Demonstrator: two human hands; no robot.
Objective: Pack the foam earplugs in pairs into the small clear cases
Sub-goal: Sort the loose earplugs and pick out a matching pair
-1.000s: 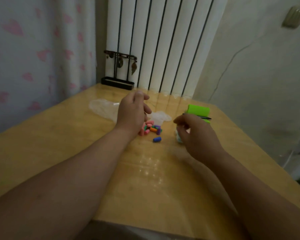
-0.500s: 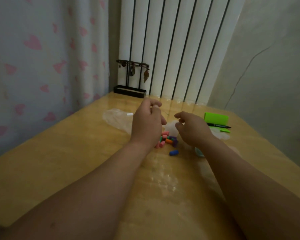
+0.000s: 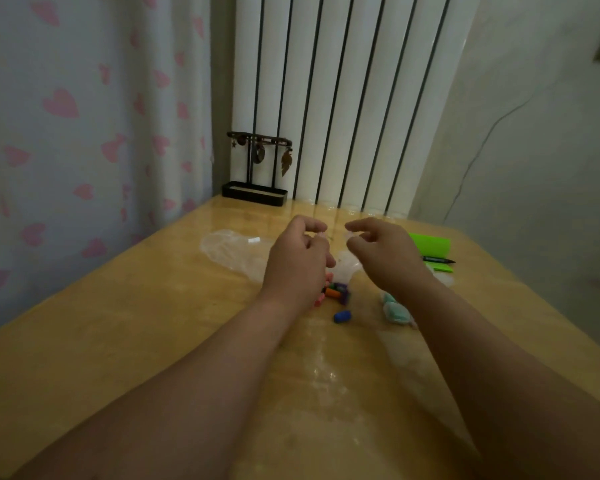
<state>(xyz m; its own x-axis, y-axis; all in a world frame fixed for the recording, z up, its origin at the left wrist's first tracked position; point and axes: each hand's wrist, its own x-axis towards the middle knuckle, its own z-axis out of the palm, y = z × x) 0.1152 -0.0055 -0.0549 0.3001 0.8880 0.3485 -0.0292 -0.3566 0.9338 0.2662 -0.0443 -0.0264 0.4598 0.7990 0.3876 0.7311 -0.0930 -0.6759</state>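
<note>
1. Heart-print curtain (image 3: 84,133): far left of the earplug pile (image 3: 335,292), hanging behind the table edge.
2. Wooden table (image 3: 118,341): carries the pile and everything listed below.
3. Flat clear plastic bag (image 3: 232,251): left of the pile and a little behind it, lying on the table.
4. Black jewellery stand (image 3: 257,174): well behind the pile at the table's back edge, in front of the white radiator (image 3: 343,98).
5. Your left hand (image 3: 297,265): raised just left of the pile and covering its left side. Fingers are curled, with the index fingertip and thumb tip close together. You cannot tell whether they pinch anything.
6. The pile itself: the task's foam earplugs in pink, orange, green and purple, loose on the table between your two wrists.
7. Single blue earplug (image 3: 342,316): just in front of the pile, apart from it.
8. Clear plastic piece (image 3: 347,266): directly behind the pile, rising from it towards your right hand. Too faint to identify further.
9. Your right hand (image 3: 385,258): raised behind and right of the pile. Thumb and index finger pinch the top of the clear plastic piece; the other fingers are curled.
10. Small clear case with a teal tint (image 3: 394,311): right of the pile, on the table, partly hidden by your right forearm.
11. Bright green note pad (image 3: 430,245): well right of the pile and behind it.
12. Black marker (image 3: 437,260): lying across the pad's near edge.
</note>
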